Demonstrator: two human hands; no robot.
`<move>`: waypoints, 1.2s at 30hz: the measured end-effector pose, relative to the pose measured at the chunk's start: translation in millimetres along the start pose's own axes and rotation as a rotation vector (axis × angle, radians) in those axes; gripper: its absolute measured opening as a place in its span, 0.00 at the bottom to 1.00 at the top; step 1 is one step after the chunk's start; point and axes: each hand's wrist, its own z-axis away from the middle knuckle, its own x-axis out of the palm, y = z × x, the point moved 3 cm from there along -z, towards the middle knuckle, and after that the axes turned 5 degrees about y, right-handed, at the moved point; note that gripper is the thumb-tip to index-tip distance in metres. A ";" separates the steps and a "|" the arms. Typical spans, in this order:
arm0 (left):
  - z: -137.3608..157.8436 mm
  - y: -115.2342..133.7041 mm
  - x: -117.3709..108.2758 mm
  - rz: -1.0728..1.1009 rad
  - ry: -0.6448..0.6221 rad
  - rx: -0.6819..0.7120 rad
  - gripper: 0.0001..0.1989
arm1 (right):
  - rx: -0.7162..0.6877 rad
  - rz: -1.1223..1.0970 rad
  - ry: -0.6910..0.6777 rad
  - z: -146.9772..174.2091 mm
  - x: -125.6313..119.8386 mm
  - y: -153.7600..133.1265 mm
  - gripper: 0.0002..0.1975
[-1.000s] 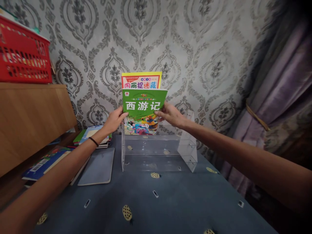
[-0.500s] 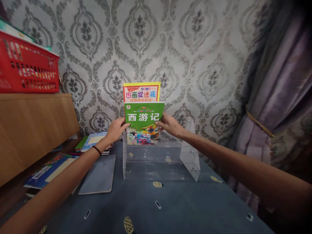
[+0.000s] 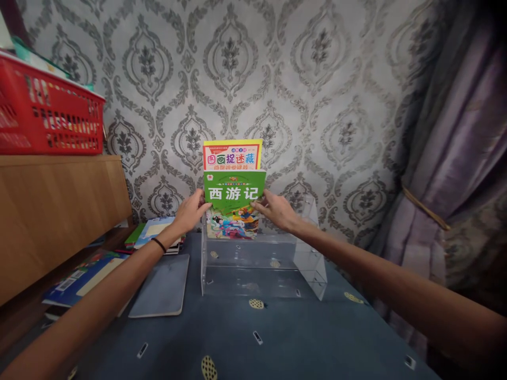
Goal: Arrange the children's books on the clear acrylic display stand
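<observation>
A green picture book (image 3: 233,206) with white characters on its cover stands upright at the left part of a clear acrylic rack (image 3: 311,269). My left hand (image 3: 191,211) grips its left edge, thumb on the front. On the opposite edge, my right hand (image 3: 277,210) closes with its thumb against the cover. Behind it rises a yellow-edged book (image 3: 233,155) with colourful characters; its lower part is hidden by the green one. The rack's lower steps show through to the cloth.
Left of the rack lie a grey-covered notebook (image 3: 160,287), a small stack of books (image 3: 156,232) and a blue book (image 3: 85,277). A red basket (image 3: 71,116) sits on a wooden cabinet (image 3: 59,211). A tied curtain (image 3: 455,174) hangs at right.
The view has shifted slightly, so everything sits a little lower in the picture. Both hands keep their hold on the green book, which stays in nearly the same spot on the rack.
</observation>
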 end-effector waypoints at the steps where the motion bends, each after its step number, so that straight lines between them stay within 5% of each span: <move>1: -0.4 0.0 -0.3 -0.001 -0.005 0.002 0.07 | 0.003 0.030 -0.005 1.7 0.3 -1.0 0.10; 25: 0.3 3.2 2.3 -0.057 0.022 -0.043 0.06 | 0.048 0.099 0.105 8.3 17.6 0.7 0.14; 36: 2.2 9.0 2.8 -0.136 0.031 -0.106 0.16 | 0.071 0.187 0.064 8.4 16.9 -9.2 0.12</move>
